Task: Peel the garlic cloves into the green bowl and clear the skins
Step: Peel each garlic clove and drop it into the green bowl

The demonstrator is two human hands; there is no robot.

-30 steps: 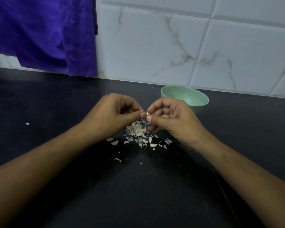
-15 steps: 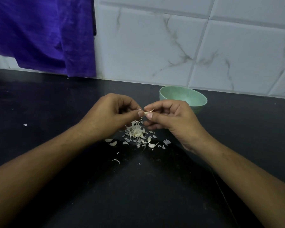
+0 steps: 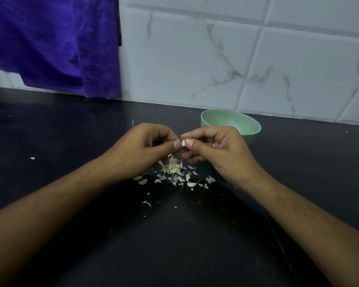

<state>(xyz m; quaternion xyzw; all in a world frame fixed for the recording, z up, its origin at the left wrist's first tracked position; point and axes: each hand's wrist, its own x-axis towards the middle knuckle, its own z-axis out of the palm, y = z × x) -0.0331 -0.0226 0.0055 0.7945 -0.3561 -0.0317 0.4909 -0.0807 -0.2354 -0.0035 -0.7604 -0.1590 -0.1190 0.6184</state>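
Left hand (image 3: 141, 149) and right hand (image 3: 216, 150) both pinching one garlic clove (image 3: 183, 143), fingers curled, above skins (image 3: 174, 168)

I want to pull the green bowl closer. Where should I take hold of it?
Pinch the rim of the green bowl on its right side, coming down from above. It stands upright with its mouth open and that stretch of rim bare, while the right hand, pinching the garlic clove, covers its near-left wall.

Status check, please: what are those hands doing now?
Over skin pile, left hand and right hand pinch one garlic clove. Behind right hand, green bowl. Nothing blocking.
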